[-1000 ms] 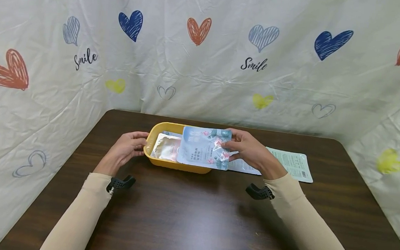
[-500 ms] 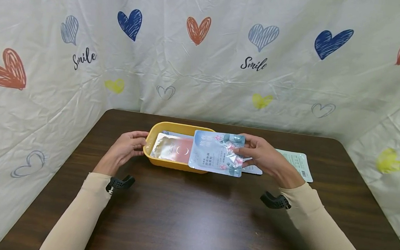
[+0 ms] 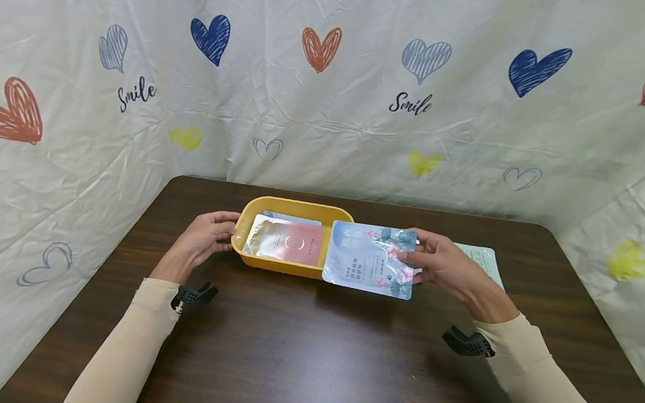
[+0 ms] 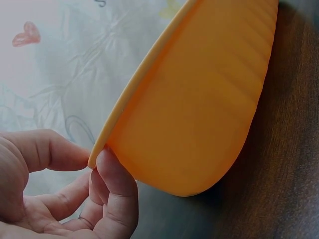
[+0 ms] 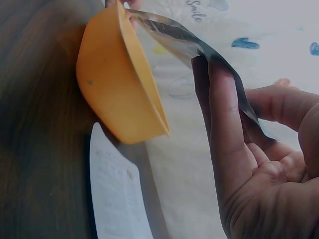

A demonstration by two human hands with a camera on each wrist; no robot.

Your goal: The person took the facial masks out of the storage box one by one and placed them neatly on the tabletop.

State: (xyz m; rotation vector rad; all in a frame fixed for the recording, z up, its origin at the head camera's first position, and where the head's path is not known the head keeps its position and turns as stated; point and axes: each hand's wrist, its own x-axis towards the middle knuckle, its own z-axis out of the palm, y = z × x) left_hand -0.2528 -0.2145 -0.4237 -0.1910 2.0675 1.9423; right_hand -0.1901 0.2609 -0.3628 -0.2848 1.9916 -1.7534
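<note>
In the head view my left hand (image 3: 198, 243) is at the left end of a yellow plastic basket (image 3: 327, 212). The left wrist view shows the thumb and fingers pinching the basket's rim (image 4: 132, 89). A light-blue sheet mask packet (image 3: 366, 261) with pink lotus flowers is held by its right edge in my right hand (image 3: 444, 266), thumb on the front and fingers behind. It overlaps the basket's right end in the head view. Inside the basket lies a pink and gold packet (image 3: 291, 242), with a bluish packet (image 3: 284, 216) partly hidden behind it.
A pale green packet (image 3: 481, 257) lies on the brown table (image 3: 290, 349), partly hidden by the right hand. In the right wrist view a pale packet (image 5: 119, 189) lies beside the basket. A white curtain with hearts (image 3: 352, 103) hangs behind the table.
The right hand has moved right and toward the near side with the blue packet, uncovering the pink packet and most of the basket. The left hand stays on the rim.
</note>
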